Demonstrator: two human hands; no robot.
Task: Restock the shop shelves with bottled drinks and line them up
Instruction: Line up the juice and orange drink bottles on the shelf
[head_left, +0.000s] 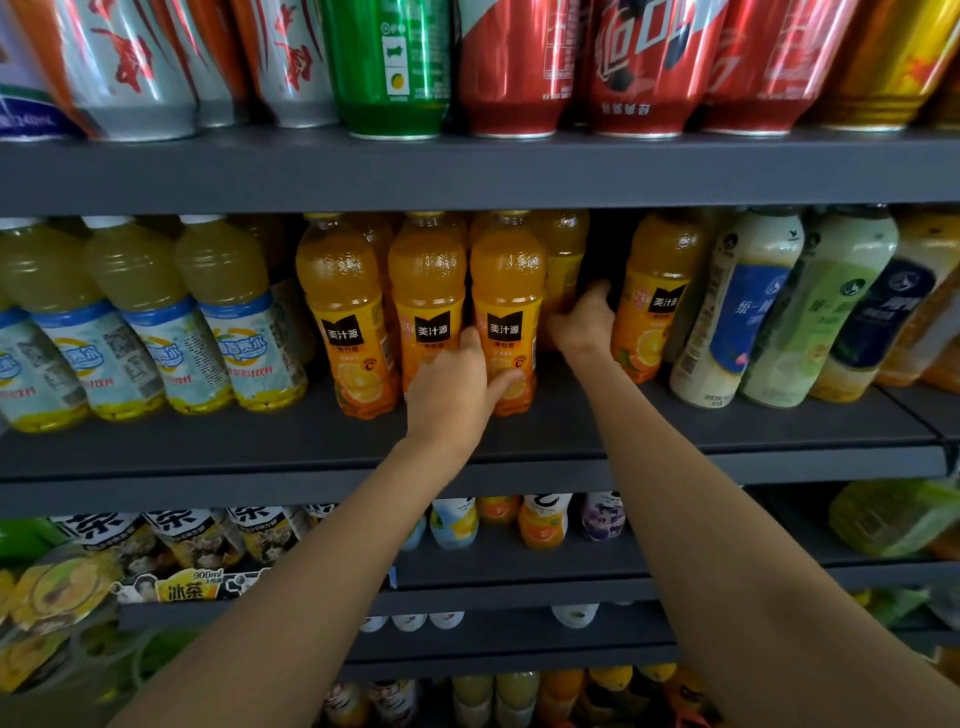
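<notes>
A dark grey metal shelf (727, 421) with a flat matt face is seen at chest height. Four orange juice bottles of dimpled clear plastic with glossy yellow labels are counted along its front, three packed together and a fourth (655, 296) apart to the right; more are glimpsed behind. The third bottle (506, 291) is gripped low down by the left hand (457, 389), its thumb curled across the label and the other fingers wrapped round the far side. The right hand (584, 322) is reached into the gap between the third and fourth bottles; its fingers are hidden behind a rear bottle (563, 260), so whether they are spread or closed cannot be told. To the left, four pale lemon bottles (228, 312) with white caps and blue-white wraps are lined up. To the right, three opaque, smooth milk tea bottles (737, 312) are leaned. Shiny ribbed cans (395, 67) are ranged on the shelf above.
</notes>
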